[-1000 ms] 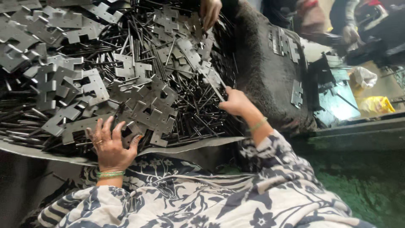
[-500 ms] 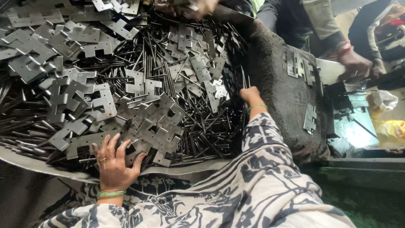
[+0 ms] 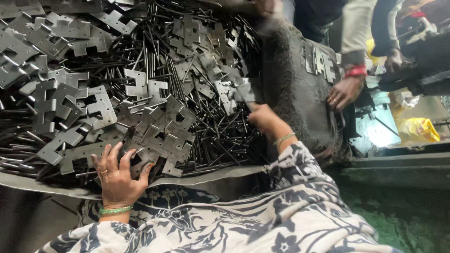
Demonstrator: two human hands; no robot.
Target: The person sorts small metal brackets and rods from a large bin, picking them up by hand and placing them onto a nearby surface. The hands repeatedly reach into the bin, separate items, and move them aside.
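In the head view, a large heap of flat grey metal plates (image 3: 154, 136) with notched, stepped outlines is seen mixed with thin dark metal rods (image 3: 220, 136), all lying on a curved metal sheet (image 3: 211, 174) at the near edge. The left hand (image 3: 118, 175) is laid on the near edge of the heap with its fingers spread apart, the fingertips resting on plates and nothing gripped. The right hand (image 3: 263, 118) is reached into the right side of the heap, its fingers closed together around one plate (image 3: 246, 91) held up just above the rods. A dark felt-like mat (image 3: 290, 93) lies just to the right, with a few plates (image 3: 318, 61) set on it, and another person's hand (image 3: 344, 91) is rested on its far side. A yellow bag (image 3: 419, 129) is seen further right. The plates are judged stiff, thin and fairly light singly, with sharp stamped edges and a smooth, possibly oily face; they would best be pinched across the flat faces near a broad end, away from the notches, since neighbours interlock and rods can snag.
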